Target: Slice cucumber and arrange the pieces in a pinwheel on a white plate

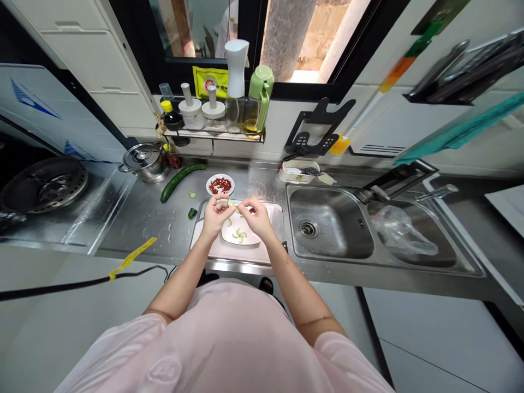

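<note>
Over a white plate (pixel 249 240), my left hand (pixel 214 217) is closed in a pinch on a thin cucumber slice (pixel 230 202). My right hand (pixel 256 216) meets it from the other side, thumb and forefinger pinched on a small pale-green cucumber piece, partly hidden by the fingers. On the plate, several half-round cucumber slices (pixel 239 235) fan out like a flower, and another slice (pixel 228 222) lies near its left edge. The plate rests on a pinkish cutting board (pixel 216 250) with a grey rim.
Left of the board are a long cucumber (pixel 180 181), a round slice (pixel 192 194) and a dark-green cucumber end (pixel 192 213). A small plate of red bits (pixel 221 185) stands behind. A lidded pot (pixel 145 162) sits farther left; a steel sink (pixel 331 224) adjoins on the right.
</note>
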`<state>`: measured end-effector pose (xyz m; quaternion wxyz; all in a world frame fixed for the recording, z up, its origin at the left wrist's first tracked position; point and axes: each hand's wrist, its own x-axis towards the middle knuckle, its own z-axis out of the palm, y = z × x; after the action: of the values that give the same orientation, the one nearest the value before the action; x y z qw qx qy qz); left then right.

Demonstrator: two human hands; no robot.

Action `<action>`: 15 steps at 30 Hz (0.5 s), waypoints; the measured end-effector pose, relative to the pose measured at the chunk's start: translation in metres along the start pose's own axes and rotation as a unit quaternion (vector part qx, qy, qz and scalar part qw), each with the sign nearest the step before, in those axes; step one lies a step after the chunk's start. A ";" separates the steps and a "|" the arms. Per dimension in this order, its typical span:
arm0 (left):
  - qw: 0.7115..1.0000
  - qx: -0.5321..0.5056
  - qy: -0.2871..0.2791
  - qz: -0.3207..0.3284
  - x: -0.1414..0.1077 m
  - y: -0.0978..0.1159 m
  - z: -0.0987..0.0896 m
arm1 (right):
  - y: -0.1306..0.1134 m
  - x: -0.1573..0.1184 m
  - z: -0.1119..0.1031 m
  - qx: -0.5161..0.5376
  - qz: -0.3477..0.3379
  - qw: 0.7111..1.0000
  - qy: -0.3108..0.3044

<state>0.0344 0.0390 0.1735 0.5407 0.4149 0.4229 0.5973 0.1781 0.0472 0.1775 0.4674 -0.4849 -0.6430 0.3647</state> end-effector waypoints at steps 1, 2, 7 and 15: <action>1.000 0.002 0.000 0.008 0.000 0.000 0.000 | 0.000 0.000 0.000 0.003 -0.001 1.000 -0.001; 1.000 0.005 -0.001 0.013 0.000 -0.001 0.000 | 0.000 0.000 0.000 0.005 -0.002 1.000 -0.001; 0.999 0.016 -0.006 0.032 -0.002 -0.003 0.000 | -0.001 -0.001 0.000 0.009 0.002 1.000 -0.007; 0.998 0.043 -0.006 0.052 -0.002 -0.005 -0.003 | 0.001 -0.003 0.001 0.023 0.009 1.000 -0.012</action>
<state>0.0334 0.0370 0.1678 0.4931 0.4630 0.4223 0.6034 0.1775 0.0442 0.1754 0.4678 -0.4755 -0.6353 0.3893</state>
